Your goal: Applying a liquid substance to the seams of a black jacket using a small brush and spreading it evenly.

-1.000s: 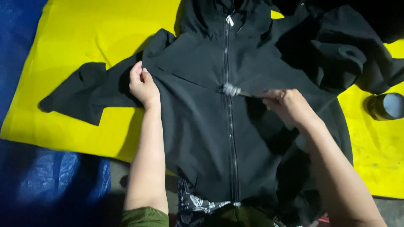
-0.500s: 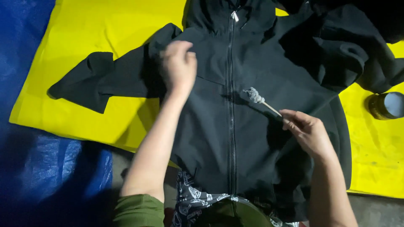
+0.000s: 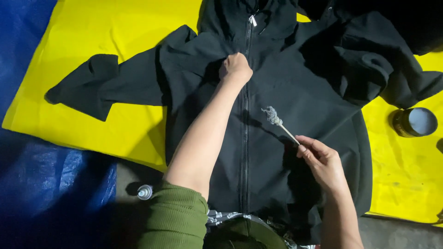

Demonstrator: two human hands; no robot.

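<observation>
Pinching a thin stick tipped with grey fluff (image 3: 279, 124), the right hand (image 3: 323, 162) sits at 5 o'clock, fingers closed around it. Beyond, the left hand (image 3: 236, 68) (curled into a fist) presses the black zip-up hooded jacket (image 3: 277, 83) beside its zipper (image 3: 246, 106), at 12 o'clock, on yellow sheeting (image 3: 115, 27).

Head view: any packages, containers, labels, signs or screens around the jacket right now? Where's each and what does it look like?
No labels, signs or screens show.
Round jar: on the yellow sheet, right of the black jacket; dark wall, pale top or contents.
Small bottle: on the dark floor left of the green sleeve; seen from above, pale round cap.
</observation>
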